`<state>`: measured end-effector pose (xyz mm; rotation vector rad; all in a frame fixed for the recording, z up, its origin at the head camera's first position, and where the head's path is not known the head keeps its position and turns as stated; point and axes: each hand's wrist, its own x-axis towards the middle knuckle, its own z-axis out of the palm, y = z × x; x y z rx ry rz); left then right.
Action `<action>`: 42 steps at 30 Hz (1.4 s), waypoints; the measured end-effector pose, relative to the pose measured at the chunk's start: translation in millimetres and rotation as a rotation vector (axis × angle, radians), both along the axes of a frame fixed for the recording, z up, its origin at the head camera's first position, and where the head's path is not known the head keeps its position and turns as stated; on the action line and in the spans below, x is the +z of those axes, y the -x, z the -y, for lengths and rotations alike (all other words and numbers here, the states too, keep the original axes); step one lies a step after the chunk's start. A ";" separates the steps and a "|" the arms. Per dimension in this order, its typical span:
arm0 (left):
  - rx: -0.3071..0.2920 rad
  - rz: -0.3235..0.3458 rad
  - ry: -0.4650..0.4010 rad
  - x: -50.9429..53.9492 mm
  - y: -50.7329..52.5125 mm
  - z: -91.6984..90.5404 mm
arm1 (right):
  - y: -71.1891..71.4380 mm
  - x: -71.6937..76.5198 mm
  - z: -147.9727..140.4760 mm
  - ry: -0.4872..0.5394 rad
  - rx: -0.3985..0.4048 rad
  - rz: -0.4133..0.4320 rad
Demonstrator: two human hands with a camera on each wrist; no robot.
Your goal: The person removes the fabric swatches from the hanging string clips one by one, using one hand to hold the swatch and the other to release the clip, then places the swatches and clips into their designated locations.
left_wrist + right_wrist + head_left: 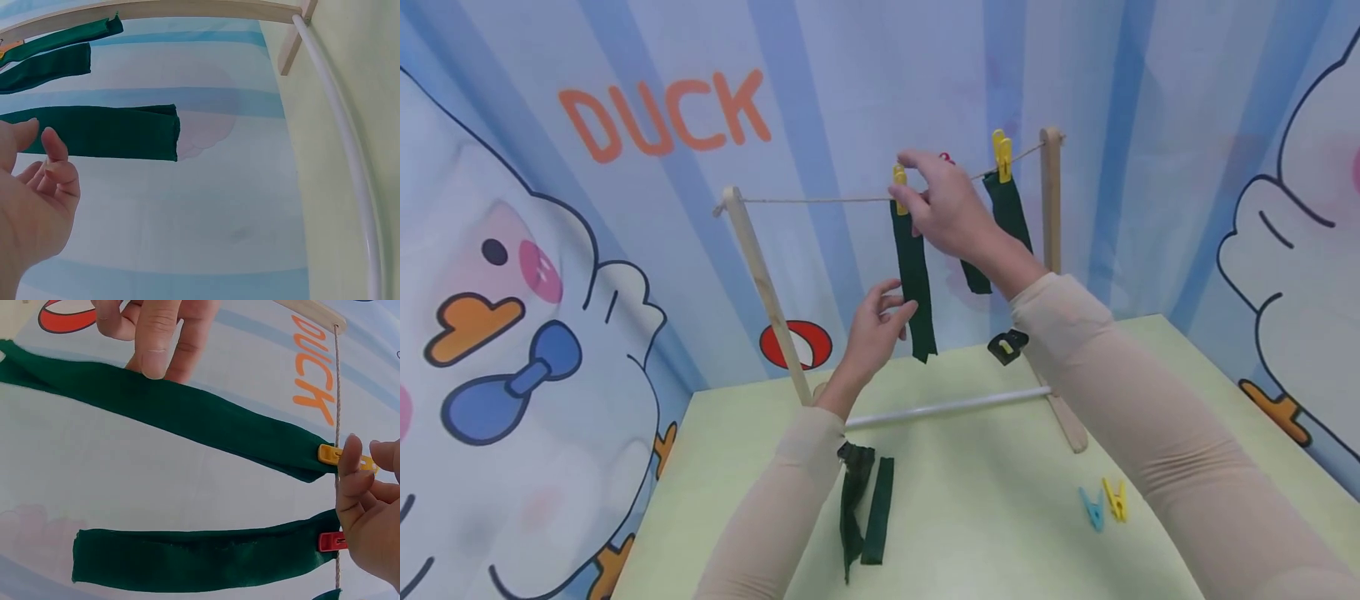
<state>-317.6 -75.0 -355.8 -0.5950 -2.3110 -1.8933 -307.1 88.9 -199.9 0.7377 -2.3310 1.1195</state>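
Below the fingers of the left hand (872,333) and the right hand (955,208), a pale green tabletop (970,500) is seen, backed and flanked by a blue-striped backdrop (850,83) printed with the word DUCK (666,112). Under the left fingers, two loose green strips (877,512) are laid; below and right of the right fingers, a blue peg (1093,510) and a yellow peg (1116,500) are set side by side. Past the fingers, a line (812,200) is strung between wooden posts (1052,200).

Behind the right hand, a second hanging strip (206,559) and its red clip (331,542) are partly covered; farther right, a third strip (1011,208) is crossed by the forearm. Beside the right sleeve (1067,312), a black object (1003,347) is hard to make out.

Between the right thumb and index finger, held apart, the nearer yellow clip (900,175) is framed, with the front strip (913,275) hung below it from the line; whether the clip is touched cannot be told. Beside that strip's middle, the left fingers are loosely bent, the thumb parted from them; nothing is seen pinched, and contact cannot be judged.
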 end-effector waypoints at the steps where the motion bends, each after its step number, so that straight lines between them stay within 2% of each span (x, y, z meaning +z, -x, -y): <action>1: 0.003 -0.001 0.001 0.9 0.1 -0.3 | 0.4 0.1 -0.3 0.001 -0.004 0.001; 4: 0.017 -0.017 0.004 2.6 0.2 -1.3 | 2.0 0.6 -0.5 0.009 -0.023 -0.028; 11: 0.029 -0.102 0.015 0.4 -1.2 -2.4 | 0.3 2.0 -0.8 -0.007 -0.029 -0.083; 15: 0.042 -0.103 0.003 0.9 -0.7 -3.1 | -0.2 2.4 -0.9 -0.027 -0.024 -0.092; 23: 0.034 -0.116 -0.015 2.1 -3.4 -7.5 | -1.3 -0.1 -0.9 0.017 -0.047 -0.088; 35: 0.028 -0.133 -0.039 1.1 -7.0 -9.4 | -3.3 -5.6 1.9 0.030 -0.057 -0.231; 42: 0.025 -0.149 -0.038 1.5 -10.3 -9.4 | -4.3 -8.6 1.2 0.023 -0.065 -0.274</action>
